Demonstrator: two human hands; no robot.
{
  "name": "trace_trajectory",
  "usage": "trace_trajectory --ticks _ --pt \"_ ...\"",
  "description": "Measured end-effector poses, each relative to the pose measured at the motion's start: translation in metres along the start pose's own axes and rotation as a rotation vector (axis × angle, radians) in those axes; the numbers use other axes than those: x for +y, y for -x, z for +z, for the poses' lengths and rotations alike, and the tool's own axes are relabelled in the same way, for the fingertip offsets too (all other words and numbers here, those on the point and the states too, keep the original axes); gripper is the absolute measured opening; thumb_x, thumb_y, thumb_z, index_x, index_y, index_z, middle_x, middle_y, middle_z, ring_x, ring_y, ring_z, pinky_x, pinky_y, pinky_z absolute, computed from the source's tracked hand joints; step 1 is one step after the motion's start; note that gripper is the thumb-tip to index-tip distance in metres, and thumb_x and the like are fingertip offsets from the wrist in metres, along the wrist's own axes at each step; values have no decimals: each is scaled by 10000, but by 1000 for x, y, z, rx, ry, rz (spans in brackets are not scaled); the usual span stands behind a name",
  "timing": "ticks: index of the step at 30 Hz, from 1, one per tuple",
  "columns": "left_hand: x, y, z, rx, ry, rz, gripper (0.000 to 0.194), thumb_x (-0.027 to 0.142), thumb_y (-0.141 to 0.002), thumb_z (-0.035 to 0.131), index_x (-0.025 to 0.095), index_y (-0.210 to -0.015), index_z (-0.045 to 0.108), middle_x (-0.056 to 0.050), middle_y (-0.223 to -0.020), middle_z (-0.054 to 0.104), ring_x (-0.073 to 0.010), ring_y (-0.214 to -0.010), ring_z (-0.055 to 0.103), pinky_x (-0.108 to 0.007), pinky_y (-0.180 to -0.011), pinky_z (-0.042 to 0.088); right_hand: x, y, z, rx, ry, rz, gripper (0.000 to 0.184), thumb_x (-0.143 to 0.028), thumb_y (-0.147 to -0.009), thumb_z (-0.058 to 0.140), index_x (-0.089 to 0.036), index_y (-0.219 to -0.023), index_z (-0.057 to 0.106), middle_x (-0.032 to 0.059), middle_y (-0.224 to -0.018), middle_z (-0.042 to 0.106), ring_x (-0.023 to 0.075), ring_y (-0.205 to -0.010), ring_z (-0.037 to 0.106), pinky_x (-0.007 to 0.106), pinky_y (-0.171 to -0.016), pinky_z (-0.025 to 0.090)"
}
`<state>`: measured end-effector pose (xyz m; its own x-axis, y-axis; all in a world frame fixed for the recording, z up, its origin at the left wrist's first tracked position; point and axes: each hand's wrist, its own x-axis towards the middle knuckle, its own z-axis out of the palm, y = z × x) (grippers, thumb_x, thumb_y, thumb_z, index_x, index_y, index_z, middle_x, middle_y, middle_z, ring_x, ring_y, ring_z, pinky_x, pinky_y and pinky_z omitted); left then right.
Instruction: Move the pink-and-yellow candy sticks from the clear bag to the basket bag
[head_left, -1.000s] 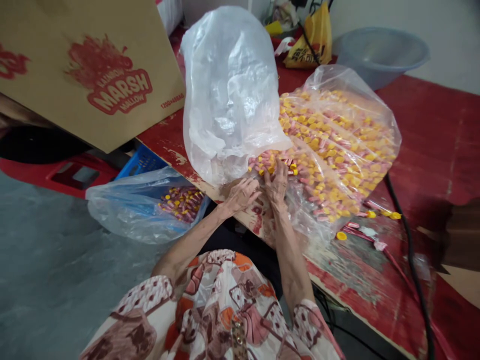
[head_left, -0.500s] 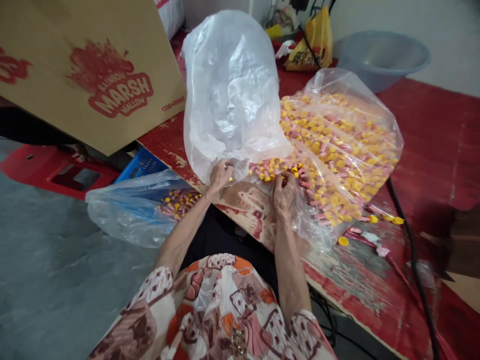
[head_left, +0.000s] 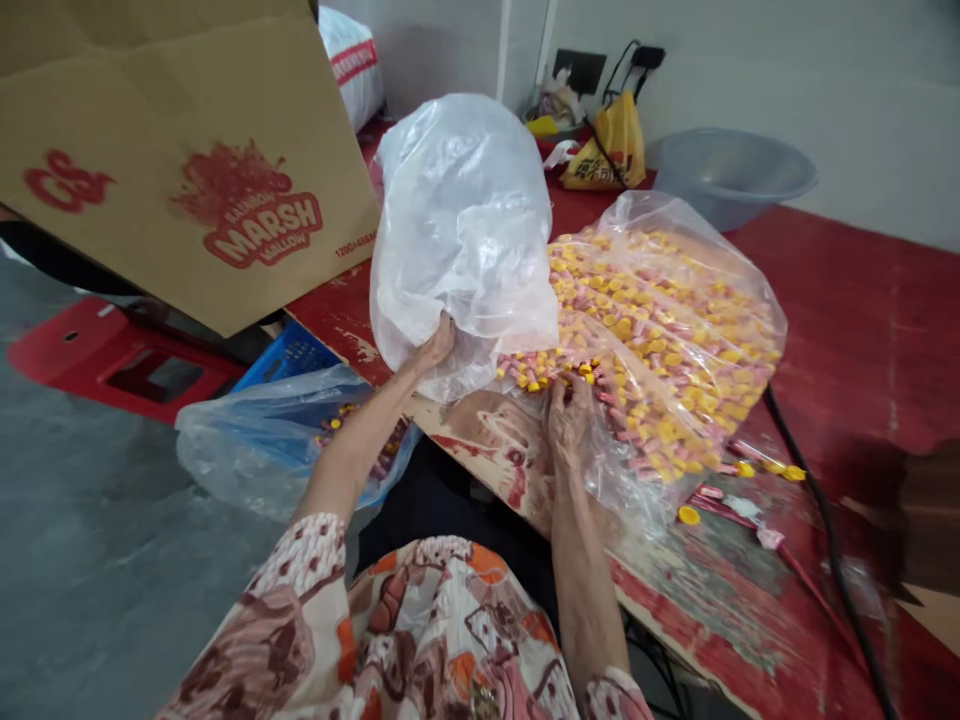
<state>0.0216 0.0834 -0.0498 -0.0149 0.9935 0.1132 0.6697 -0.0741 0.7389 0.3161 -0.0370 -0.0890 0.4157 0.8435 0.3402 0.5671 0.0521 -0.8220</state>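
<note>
My left hand is at the front of a puffed-up whitish plastic bag, its fingers curled together against the film. Whatever they pinch is hidden. At the mouth of a clear plastic bag is my right hand, fingers bent and drawn together among small pink pieces with yellow caps. I cannot make out what lies between those fingertips. Many more of these capped pieces fill the clear bag, and some spill from its mouth onto the worn red tabletop between my hands.
A cardboard box stands at the left. Below it are a red stool and a blue crate, lined with a clear bag of capped pieces. A grey-blue basin sits behind. A black cable crosses the table at right.
My left hand has risen from the table edge to the front of the whitish bag, whose lower part has shifted. My right hand stays among the capped pieces. The view has tilted up.
</note>
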Motion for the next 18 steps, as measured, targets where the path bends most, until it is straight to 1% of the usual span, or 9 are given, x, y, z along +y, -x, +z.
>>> trace_trajectory --ticks 3,5,7,9,11,14,15,16,18 --pt "-2 18 2 -50 -120 -91 361 197 -1100 547 196 -1412 728 -148 -1311 837 -339 -1295 771 -444 -1184 585 -1 3 1 75 -10 46 426 -578 -1076 512 -215 -1163 719 148 -1101 801 301 -982 738 437 -968 597" --pt "-4 26 3 -27 -148 -64 340 139 -1043 567 215 -1306 770 -122 -1307 839 -332 -1278 773 -437 -1177 594 -3 5 2 114 -6 21 431 -588 -1097 494 -217 -1164 701 157 -1088 798 304 -958 741 442 -945 603" --pt "-5 34 4 6 -140 -12 312 108 -1009 573 212 -1212 786 -114 -1287 836 -312 -1256 772 -418 -1179 595 -3 7 4 76 -7 -64 404 -563 -1101 469 -228 -1123 692 166 -1081 802 313 -979 750 450 -950 608" --pt "-6 42 6 51 -125 31 282 105 -1010 574 207 -1178 776 -115 -1243 831 -295 -1230 769 -401 -1169 596 -3 8 5 13 -16 -150 368 -526 -1092 469 -235 -1073 693 166 -1057 805 319 -985 756 455 -944 613" --pt "-5 52 8 144 -98 89 280 130 -1051 562 204 -1238 757 -124 -1261 820 -286 -1243 760 -398 -1167 595 -3 11 2 15 -32 -185 347 -498 -1102 486 -231 -1076 705 159 -1043 806 315 -973 759 452 -931 617" --pt "-2 71 16 295 -67 183 323 218 -1154 514 195 -1415 703 -159 -1375 780 -291 -1322 731 -423 -1204 581 -2 21 -7 93 -38 -189 340 -501 -1138 533 -221 -1130 725 144 -1059 801 293 -945 744 435 -911 622" --pt "-1 77 19 331 -66 223 339 249 -1183 494 191 -1457 683 -172 -1401 764 -298 -1348 719 -436 -1222 572 -3 25 -11 94 -39 -193 340 -509 -1148 547 -222 -1141 729 135 -1060 797 283 -927 733 423 -895 622" --pt "0 83 24 353 -69 265 348 272 -1202 476 188 -1478 670 -182 -1407 753 -304 -1359 710 -451 -1235 563 -3 30 -14 73 -43 -203 339 -514 -1158 554 -225 -1150 732 126 -1060 794 274 -914 724 412 -877 621" --pt "0 96 33 346 -92 341 345 283 -1216 453 178 -1464 669 -192 -1373 750 -320 -1324 712 -487 -1234 558 -5 40 -18 -40 -66 -247 338 -510 -1184 545 -234 -1152 738 108 -1054 787 261 -908 719 391 -852 615"
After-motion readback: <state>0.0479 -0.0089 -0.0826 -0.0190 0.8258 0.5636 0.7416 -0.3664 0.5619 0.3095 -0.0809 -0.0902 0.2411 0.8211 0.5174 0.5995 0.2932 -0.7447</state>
